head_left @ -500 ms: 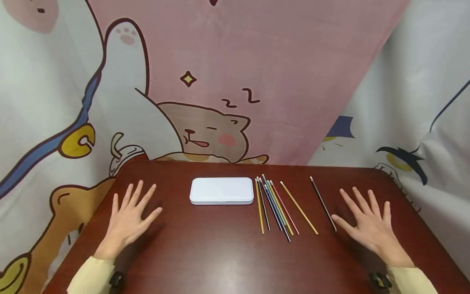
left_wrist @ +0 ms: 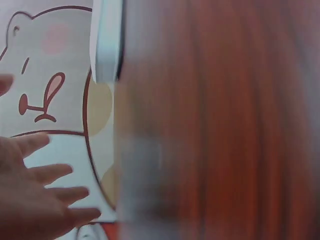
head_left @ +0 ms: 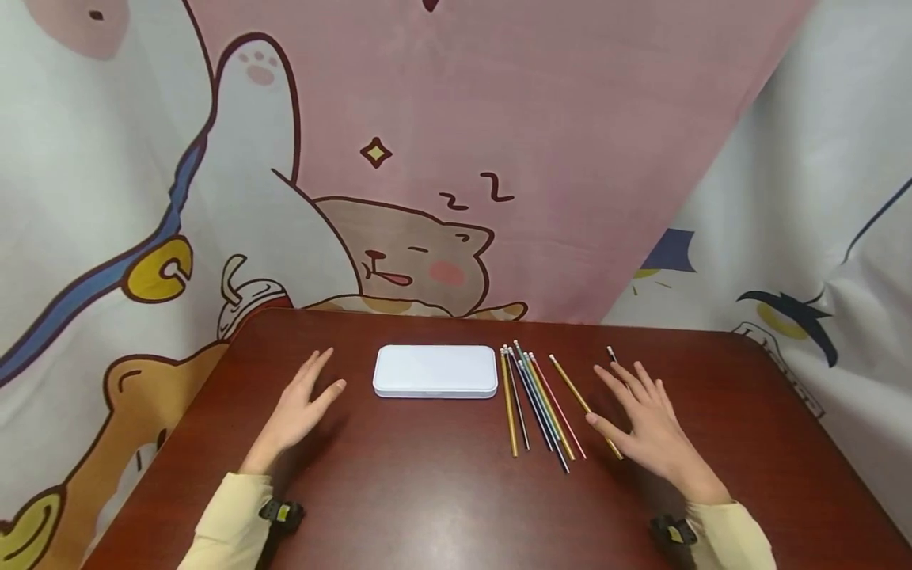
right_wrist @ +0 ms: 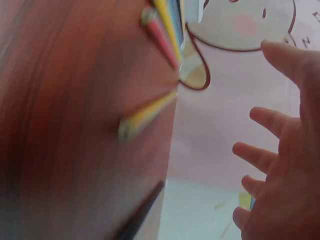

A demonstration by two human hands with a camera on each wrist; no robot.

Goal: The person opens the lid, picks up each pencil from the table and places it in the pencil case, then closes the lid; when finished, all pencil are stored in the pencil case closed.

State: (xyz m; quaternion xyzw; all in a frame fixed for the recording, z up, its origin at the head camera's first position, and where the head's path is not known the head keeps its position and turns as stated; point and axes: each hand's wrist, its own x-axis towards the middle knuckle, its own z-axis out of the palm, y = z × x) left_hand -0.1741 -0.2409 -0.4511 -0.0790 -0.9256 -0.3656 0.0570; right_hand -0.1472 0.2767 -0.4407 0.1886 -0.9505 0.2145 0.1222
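Pencils (head_left: 549,404) lie mostly left of my right hand (head_left: 651,431), fingers spread, empty; left hand (head_left: 294,410), also empty and uncurled, near the white case (head_left: 435,370); I'd pinch singly, mid-shaft, avoiding rolling neighbours.

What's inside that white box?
The white box is closed, so its inside is covered: I can't tell if anything's in there. Only its plain white outside shows.
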